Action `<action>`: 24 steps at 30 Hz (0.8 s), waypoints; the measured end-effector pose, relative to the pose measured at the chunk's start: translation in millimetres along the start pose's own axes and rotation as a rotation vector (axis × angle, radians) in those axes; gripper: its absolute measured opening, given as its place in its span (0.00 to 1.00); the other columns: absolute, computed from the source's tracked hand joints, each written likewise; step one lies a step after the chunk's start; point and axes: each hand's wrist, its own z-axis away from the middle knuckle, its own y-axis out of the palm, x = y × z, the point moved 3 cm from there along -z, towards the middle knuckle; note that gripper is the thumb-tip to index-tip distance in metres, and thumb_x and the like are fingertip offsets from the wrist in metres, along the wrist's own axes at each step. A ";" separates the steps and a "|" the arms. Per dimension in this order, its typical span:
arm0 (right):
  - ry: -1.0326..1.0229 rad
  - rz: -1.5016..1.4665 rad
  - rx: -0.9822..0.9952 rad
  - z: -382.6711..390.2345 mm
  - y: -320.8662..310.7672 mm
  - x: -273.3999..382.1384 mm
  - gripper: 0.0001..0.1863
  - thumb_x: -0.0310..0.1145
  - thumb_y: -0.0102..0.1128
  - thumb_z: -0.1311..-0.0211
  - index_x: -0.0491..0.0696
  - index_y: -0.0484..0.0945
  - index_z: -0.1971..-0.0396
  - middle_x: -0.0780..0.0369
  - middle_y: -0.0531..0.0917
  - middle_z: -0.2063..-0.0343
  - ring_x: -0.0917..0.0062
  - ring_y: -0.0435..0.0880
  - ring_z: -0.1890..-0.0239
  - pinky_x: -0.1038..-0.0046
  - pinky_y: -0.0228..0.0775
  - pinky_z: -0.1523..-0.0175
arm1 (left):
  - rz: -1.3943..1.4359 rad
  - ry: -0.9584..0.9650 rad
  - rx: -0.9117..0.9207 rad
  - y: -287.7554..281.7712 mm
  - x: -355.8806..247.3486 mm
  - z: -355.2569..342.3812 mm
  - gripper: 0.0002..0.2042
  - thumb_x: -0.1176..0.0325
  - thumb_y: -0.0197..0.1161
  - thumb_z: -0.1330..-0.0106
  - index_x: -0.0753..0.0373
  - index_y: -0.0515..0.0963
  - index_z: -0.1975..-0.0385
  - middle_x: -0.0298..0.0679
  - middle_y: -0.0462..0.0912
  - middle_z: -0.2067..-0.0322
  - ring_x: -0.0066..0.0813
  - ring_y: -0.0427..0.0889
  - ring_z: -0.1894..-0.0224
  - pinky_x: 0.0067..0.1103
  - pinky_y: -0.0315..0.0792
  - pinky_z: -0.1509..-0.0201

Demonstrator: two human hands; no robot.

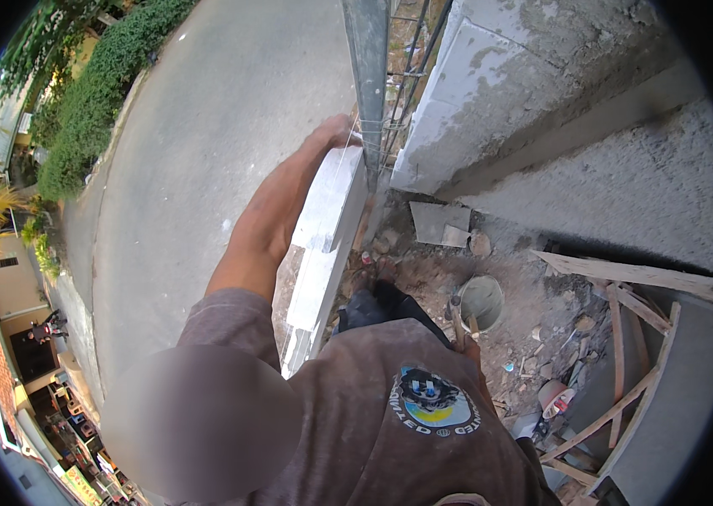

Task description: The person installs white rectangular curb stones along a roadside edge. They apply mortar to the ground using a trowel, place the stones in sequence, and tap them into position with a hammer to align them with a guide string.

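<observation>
While left hand [335, 131] rests on far end of white block course [327, 228], at 12 o'clock against steel post [369, 76], grip extent cannot be told. Block judged heavy, rigid, chip-prone; hold advised at long sides. Right hand hidden. Open room at 9 o'clock over road [204, 143]; rebar [411, 76], concrete wall [592, 143] crowd 2 o'clock.

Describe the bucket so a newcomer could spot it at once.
Start at the grey block wall on the right and drop to the rubble-strewn dirt below it. The bucket stands there, beside the person's dark trouser leg: round, grey, mortar-caked, unlike the flat wooden planks nearby.
</observation>
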 end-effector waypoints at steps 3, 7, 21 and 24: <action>-0.105 0.251 0.078 23.9 14.2 97.0 0.16 0.38 0.67 0.35 0.39 0.76 0.64 0.44 0.83 0.70 0.48 0.85 0.64 0.55 0.73 0.59 | -0.024 -0.093 0.008 0.9 39.0 27.9 0.25 0.53 0.78 0.50 0.52 0.88 0.50 0.49 0.88 0.52 0.48 0.86 0.48 0.36 0.76 0.41; -0.110 0.327 0.036 21.4 -7.2 107.8 0.15 0.36 0.66 0.35 0.38 0.77 0.59 0.44 0.83 0.69 0.51 0.86 0.64 0.56 0.73 0.59 | 0.097 -0.115 -0.042 -6.8 2.4 34.1 0.33 0.55 0.80 0.52 0.59 0.83 0.43 0.54 0.86 0.49 0.51 0.84 0.45 0.35 0.75 0.38; -0.453 0.299 0.157 -4.4 -4.1 253.2 0.16 0.37 0.58 0.29 0.40 0.76 0.50 0.47 0.81 0.73 0.52 0.84 0.69 0.56 0.72 0.62 | 0.284 -0.388 -0.187 58.2 -2.0 254.5 0.58 0.45 0.77 0.45 0.73 0.49 0.24 0.66 0.64 0.30 0.55 0.66 0.27 0.36 0.58 0.22; -0.503 0.234 0.262 6.9 8.9 361.4 0.17 0.38 0.56 0.28 0.40 0.73 0.50 0.42 0.83 0.69 0.42 0.84 0.61 0.49 0.73 0.58 | 0.281 -0.395 -0.155 61.8 -1.5 253.7 0.58 0.43 0.74 0.43 0.72 0.46 0.24 0.66 0.63 0.30 0.57 0.66 0.28 0.35 0.59 0.23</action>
